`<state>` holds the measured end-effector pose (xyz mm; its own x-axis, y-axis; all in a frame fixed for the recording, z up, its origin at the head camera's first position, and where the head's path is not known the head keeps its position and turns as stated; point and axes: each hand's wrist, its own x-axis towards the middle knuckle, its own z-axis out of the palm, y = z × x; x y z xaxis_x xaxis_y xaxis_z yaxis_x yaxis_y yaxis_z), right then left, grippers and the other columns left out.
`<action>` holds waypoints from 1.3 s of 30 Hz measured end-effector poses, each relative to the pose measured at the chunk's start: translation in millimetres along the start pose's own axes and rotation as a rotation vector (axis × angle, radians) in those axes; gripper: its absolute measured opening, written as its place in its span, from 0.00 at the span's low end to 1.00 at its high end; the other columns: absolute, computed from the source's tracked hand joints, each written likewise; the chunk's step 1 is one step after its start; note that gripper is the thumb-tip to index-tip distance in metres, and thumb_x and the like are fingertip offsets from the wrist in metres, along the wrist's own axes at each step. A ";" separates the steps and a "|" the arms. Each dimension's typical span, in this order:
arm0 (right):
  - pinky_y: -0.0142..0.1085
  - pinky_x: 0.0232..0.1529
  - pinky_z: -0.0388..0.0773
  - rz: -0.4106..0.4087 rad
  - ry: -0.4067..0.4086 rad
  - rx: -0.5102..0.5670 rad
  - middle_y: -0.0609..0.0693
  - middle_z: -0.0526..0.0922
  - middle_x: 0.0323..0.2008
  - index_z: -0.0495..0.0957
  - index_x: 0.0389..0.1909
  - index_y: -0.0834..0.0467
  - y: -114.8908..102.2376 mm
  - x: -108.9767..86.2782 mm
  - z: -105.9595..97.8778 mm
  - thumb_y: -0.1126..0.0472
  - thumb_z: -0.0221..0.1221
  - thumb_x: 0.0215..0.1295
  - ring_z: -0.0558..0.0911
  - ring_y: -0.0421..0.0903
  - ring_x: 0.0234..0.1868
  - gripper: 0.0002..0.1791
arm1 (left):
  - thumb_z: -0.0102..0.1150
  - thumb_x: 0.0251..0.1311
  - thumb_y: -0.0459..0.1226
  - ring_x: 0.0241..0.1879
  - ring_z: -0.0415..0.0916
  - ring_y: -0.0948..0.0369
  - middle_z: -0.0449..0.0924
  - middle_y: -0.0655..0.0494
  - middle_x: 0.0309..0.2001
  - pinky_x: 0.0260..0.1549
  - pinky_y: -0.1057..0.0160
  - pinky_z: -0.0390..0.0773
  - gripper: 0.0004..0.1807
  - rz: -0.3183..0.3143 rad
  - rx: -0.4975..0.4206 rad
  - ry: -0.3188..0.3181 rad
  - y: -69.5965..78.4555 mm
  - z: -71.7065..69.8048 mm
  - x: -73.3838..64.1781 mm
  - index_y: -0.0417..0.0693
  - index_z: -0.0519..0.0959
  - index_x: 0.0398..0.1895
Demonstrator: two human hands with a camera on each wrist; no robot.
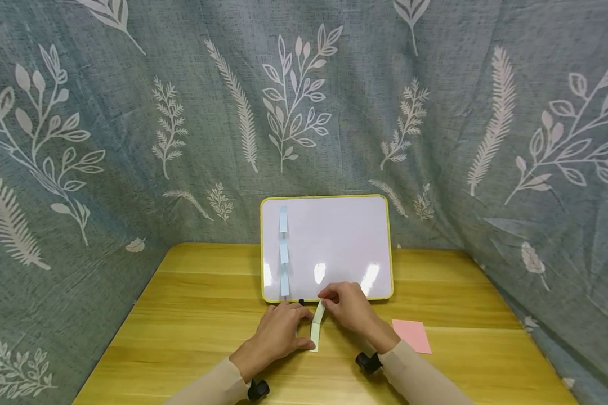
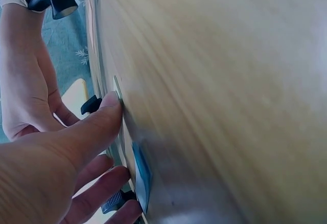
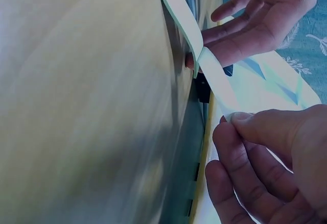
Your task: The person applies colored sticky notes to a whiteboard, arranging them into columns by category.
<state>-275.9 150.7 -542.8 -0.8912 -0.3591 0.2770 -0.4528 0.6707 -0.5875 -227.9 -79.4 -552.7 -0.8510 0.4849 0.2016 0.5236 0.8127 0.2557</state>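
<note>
In the head view, a narrow pale green sticky note pad lies on the table in front of the whiteboard. My left hand holds it down, thumb on its near end and index finger by its far end. From that far end a pale green sticky note rises at an angle. Thumb and index finger of my right hand pinch the note's upper tip, close to the board's lower edge. A blue pad lies beside my left fingers in the left wrist view, hidden by the hand from the head camera.
Three light blue sticky notes run down the whiteboard's left side in a column. To the right of my right wrist, a pink square sticky note pad lies on the wooden table. A leaf-patterned curtain surrounds the table's back and sides.
</note>
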 end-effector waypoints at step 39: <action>0.31 0.45 0.93 -0.060 0.393 0.165 0.52 1.00 0.43 0.96 0.51 0.57 -26.6 37.8 -59.6 0.64 0.74 0.80 0.99 0.49 0.42 0.05 | 0.93 0.56 0.56 0.52 0.93 0.58 0.97 0.63 0.53 0.46 0.54 0.89 0.27 0.052 -0.076 0.011 2.6 -10.8 3.6 0.58 0.95 0.56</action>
<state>-299.1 158.0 -471.4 -0.8197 -0.0984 0.5643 -0.5227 0.5315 -0.6666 -229.1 -79.0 -541.1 -0.8226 0.5215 0.2268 0.5686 0.7595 0.3160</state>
